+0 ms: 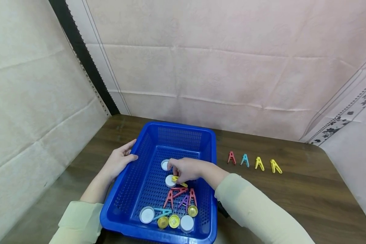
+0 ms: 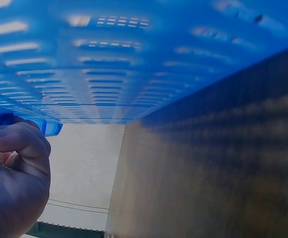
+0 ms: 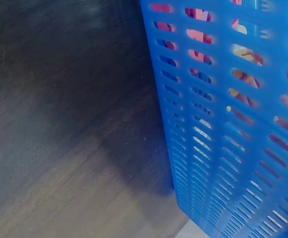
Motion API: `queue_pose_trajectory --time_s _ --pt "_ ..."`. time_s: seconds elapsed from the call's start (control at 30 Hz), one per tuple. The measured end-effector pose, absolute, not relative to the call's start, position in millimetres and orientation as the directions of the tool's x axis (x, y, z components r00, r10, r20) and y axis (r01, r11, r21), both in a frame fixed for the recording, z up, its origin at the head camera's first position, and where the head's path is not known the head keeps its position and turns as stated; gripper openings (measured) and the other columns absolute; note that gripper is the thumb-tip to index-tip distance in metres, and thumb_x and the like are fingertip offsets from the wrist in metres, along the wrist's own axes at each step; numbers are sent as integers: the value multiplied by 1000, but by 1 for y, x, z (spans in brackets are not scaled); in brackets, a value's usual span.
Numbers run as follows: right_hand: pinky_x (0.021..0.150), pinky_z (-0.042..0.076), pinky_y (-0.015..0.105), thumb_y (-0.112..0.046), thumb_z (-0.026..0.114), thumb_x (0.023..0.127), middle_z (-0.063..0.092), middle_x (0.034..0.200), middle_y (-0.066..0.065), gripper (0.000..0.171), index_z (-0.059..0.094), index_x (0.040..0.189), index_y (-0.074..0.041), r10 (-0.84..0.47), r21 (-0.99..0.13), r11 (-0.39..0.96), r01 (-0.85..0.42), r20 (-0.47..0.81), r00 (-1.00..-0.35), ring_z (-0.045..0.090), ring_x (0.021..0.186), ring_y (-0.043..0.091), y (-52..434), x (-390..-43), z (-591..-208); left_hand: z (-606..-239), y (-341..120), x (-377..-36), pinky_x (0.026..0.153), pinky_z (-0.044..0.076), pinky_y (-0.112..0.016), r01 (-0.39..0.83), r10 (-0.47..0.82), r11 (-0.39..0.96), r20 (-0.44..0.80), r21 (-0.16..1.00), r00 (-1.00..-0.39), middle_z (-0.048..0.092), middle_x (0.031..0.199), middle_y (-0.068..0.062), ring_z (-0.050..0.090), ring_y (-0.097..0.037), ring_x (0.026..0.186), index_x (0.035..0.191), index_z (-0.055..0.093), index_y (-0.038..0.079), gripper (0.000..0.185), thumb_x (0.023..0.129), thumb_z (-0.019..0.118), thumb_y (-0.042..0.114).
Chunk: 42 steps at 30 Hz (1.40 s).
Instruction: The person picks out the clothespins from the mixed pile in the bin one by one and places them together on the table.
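A blue slotted basket (image 1: 211, 159) stands on the dark wooden table (image 1: 292, 200). My left hand (image 1: 119, 161) grips its left rim, thumb over the edge; the left wrist view shows the curled fingers (image 2: 20, 144) under the rim beside the basket wall (image 2: 134, 74). My right hand (image 1: 184, 169) reaches inside the basket and pinches a yellow clothespin (image 1: 179, 180) above a white cap (image 1: 169, 181). Red and purple clothespins (image 1: 180, 196), a teal one and several white and yellow caps (image 1: 174, 221) lie on the basket floor. The right wrist view shows only the basket's outer wall (image 3: 233, 124).
A row of clothespins stands on the table right of the basket: red (image 1: 231, 158), teal (image 1: 245, 160), yellow (image 1: 259, 163) and yellow (image 1: 275, 166). Pink sheeting (image 1: 201, 67) lines the back wall and sides.
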State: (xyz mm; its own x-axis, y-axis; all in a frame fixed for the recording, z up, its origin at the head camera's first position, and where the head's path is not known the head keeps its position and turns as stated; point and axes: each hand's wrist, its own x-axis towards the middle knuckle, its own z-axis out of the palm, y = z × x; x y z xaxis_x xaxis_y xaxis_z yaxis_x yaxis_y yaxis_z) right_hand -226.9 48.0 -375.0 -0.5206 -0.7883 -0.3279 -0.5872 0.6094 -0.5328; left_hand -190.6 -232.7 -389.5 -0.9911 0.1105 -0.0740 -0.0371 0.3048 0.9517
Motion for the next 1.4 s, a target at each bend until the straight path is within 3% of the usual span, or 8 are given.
queue_pose_trajectory --time_s 0.57,0.9,1.4 --pt "73 49 23 -15 71 83 57 96 -10 49 46 126 -14 -807 -624 559 -545 -261 -529 56 87 7 53 -226 -356 -387 -230 -191 61 56 -39 -29 114 314 -68 949 -991 62 108 -21 67 -27 75 149 28 17 67 90 59 17" --pt "73 50 24 -16 70 84 58 99 -9 48 46 125 -18 -805 -666 527 -527 -194 -560 58 89 12 63 -226 -341 -389 -232 -191 61 56 -39 -37 107 319 -75 947 -991 61 111 -22 67 -26 76 149 27 17 67 90 59 16" --pt "77 49 28 -19 69 85 58 99 -8 37 52 118 -18 -774 -623 565 -540 -175 -608 56 91 10 110 -222 -315 -389 -232 -190 62 56 -39 -46 106 317 -84 947 -991 58 119 -23 66 -26 80 149 27 18 67 90 59 17"
